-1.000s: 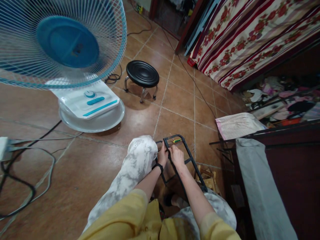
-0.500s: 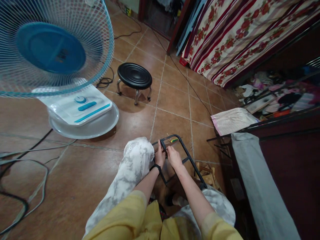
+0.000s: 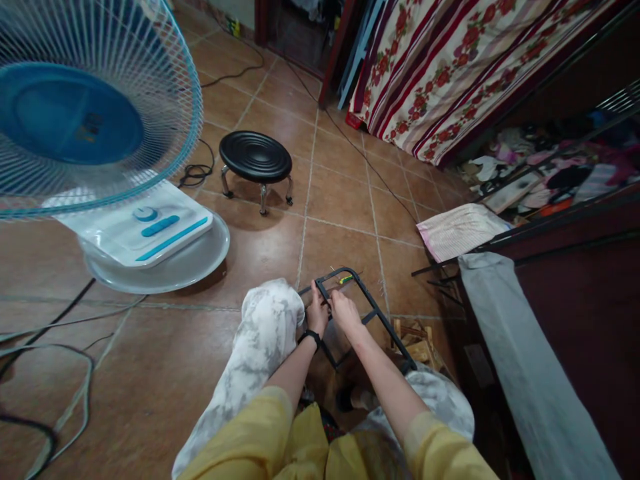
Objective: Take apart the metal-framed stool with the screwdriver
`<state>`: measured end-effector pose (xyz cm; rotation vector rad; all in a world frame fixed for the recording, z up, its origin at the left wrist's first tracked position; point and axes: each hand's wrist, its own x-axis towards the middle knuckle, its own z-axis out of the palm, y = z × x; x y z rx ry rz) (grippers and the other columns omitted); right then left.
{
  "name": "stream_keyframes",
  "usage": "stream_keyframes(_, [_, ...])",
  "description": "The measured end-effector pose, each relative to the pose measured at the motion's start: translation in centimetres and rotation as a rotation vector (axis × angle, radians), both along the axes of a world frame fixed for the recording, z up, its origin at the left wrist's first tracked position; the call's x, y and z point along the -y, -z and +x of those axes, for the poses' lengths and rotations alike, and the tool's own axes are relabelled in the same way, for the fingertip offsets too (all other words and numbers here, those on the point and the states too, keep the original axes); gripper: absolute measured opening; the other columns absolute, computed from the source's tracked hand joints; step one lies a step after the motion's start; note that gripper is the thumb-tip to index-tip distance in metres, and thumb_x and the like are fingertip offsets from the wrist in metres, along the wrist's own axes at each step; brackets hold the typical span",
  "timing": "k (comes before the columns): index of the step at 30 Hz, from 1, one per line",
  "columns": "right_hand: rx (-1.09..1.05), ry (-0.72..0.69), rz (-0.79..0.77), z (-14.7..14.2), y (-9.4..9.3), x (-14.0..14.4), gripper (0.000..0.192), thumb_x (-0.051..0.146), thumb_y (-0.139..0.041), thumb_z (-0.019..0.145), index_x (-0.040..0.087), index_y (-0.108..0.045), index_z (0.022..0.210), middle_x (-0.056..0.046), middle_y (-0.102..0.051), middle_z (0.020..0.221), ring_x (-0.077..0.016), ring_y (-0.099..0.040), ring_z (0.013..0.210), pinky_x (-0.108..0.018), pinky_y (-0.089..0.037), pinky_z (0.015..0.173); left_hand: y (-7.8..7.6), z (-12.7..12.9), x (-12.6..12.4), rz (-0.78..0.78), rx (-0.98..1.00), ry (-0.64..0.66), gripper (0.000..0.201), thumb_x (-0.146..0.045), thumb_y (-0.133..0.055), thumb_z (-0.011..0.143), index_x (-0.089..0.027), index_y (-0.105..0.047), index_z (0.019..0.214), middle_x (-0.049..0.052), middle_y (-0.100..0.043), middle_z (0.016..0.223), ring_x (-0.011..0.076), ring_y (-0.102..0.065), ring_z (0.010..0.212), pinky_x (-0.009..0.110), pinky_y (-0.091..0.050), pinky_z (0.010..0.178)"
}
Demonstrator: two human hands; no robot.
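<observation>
Head view: the black frame (image 3: 367, 313) lies low over the tile floor (image 3: 345, 233) between the person's knees, its rounded far end pointing away and its near end running back toward the right knee, so both hands can work on one spot without lifting it. The left hand (image 3: 317, 315) is clenched around the frame's left bar near the far end, seemingly to steady it against the raised left knee (image 3: 273, 313) (a dark band sits on that wrist). The right hand (image 3: 344, 312) sits just beside it, fingers pinched down on the same bar; what they pinch is too small to tell. A small green-and-yellow bit (image 3: 345, 279) rests at the frame's far crossbar. Both forearms reach forward and converge, elbows bent, wrists angled down. A fan (image 3: 150, 233) and stool (image 3: 255, 157) stand well apart on the floor.
</observation>
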<state>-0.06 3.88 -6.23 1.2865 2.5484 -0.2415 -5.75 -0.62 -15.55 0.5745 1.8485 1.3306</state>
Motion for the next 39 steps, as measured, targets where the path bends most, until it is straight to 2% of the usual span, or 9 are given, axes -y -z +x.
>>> stream_keyframes(4, [0.058,0.159,0.007,-0.1,0.0,0.0,0.047,0.044,-0.022,0.097,0.016,-0.061,0.092,-0.014,-0.067,0.091,-0.0223,-0.064,0.088,-0.031,-0.043,0.077,-0.2,-0.1,0.0,0.011,0.035,-0.009,0.086,-0.012,-0.054,0.077,-0.021,-0.003,0.146,0.004,-0.071,0.094,0.0148,-0.064,0.08,0.022,-0.044,0.072])
stream_keyframes(6, [0.026,0.238,-0.02,0.2,0.0,0.0,0.052,0.049,-0.019,0.096,0.016,-0.06,0.097,-0.014,-0.067,0.089,-0.0224,-0.064,0.088,-0.031,-0.043,0.076,-0.2,-0.1,-0.1,0.022,0.034,-0.001,0.087,-0.013,-0.055,0.077,-0.021,-0.003,0.146,0.004,-0.071,0.096,0.0148,-0.064,0.08,0.022,-0.043,0.071])
stream_keyframes(9, [-0.076,0.13,-0.065,0.5,-0.1,-0.1,0.036,0.042,-0.031,0.096,0.019,-0.053,0.111,-0.011,-0.065,0.102,-0.0196,-0.062,0.094,-0.027,-0.043,0.075,-0.2,-0.2,0.0,0.017,-0.006,0.023,0.088,-0.012,-0.054,0.076,-0.02,-0.001,0.146,0.004,-0.071,0.098,0.0146,-0.064,0.078,0.022,-0.043,0.069])
stream_keyframes(12, [-0.061,-0.008,-0.048,0.3,0.2,-0.1,0.023,0.029,-0.037,0.095,0.019,-0.052,0.109,-0.01,-0.063,0.107,-0.0181,-0.062,0.094,-0.026,-0.042,0.076,-0.5,-0.2,0.0,-0.018,-0.041,0.037,0.088,-0.01,-0.053,0.076,-0.019,-0.001,0.146,0.004,-0.071,0.093,0.0142,-0.064,0.077,0.021,-0.043,0.067])
stream_keyframes(17, [0.043,0.165,0.015,-0.3,0.5,0.3,0.045,0.042,-0.024,0.097,0.015,-0.06,0.093,-0.015,-0.066,0.092,-0.0227,-0.064,0.086,-0.031,-0.043,0.074,-0.9,-0.3,0.1,-0.025,-0.023,0.023,0.085,-0.015,-0.056,0.078,-0.017,-0.006,0.146,0.005,-0.072,0.09,0.0168,-0.065,0.075,0.023,-0.044,0.065])
stream_keyframes(19, [0.011,0.227,0.009,0.0,0.4,0.4,0.05,0.047,-0.021,0.096,0.016,-0.059,0.095,-0.014,-0.067,0.091,-0.0234,-0.064,0.087,-0.032,-0.043,0.074,-0.8,-0.3,0.1,-0.004,0.0,0.018,0.085,-0.015,-0.057,0.078,-0.017,-0.007,0.146,0.005,-0.072,0.09,0.0172,-0.065,0.076,0.023,-0.044,0.066])
stream_keyframes(25, [-0.041,-0.014,-0.059,0.7,0.4,-0.3,0.023,0.028,-0.035,0.095,0.019,-0.051,0.109,-0.009,-0.06,0.11,-0.0175,-0.062,0.091,-0.026,-0.042,0.075,0.2,-0.2,-0.1,-0.016,-0.045,0.024,0.089,-0.009,-0.055,0.074,-0.019,-0.003,0.146,0.003,-0.071,0.089,0.0159,-0.065,0.078,0.024,-0.045,0.073])
stream_keyframes(33, [0.029,0.154,-0.004,0.2,0.2,0.0,0.039,0.045,-0.029,0.095,0.018,-0.056,0.1,-0.011,-0.062,0.102,-0.0206,-0.062,0.09,-0.031,-0.043,0.077,1.2,-0.1,-0.2,0.014,-0.085,0.047,0.088,-0.017,-0.054,0.079,-0.019,0.002,0.146,0.005,-0.07,0.091,0.0165,-0.064,0.08,0.026,-0.046,0.073])
stream_keyframes(39, [-0.026,-0.01,-0.027,0.7,-0.3,-0.1,0.024,0.028,-0.032,0.096,0.02,-0.051,0.108,-0.009,-0.061,0.105,-0.0181,-0.061,0.092,-0.027,-0.042,0.075,1.0,0.0,-0.3,-0.022,-0.12,0.042,0.087,-0.014,-0.053,0.077,-0.018,0.0,0.146,0.004,-0.07,0.086,0.0165,-0.064,0.077,0.025,-0.046,0.07])
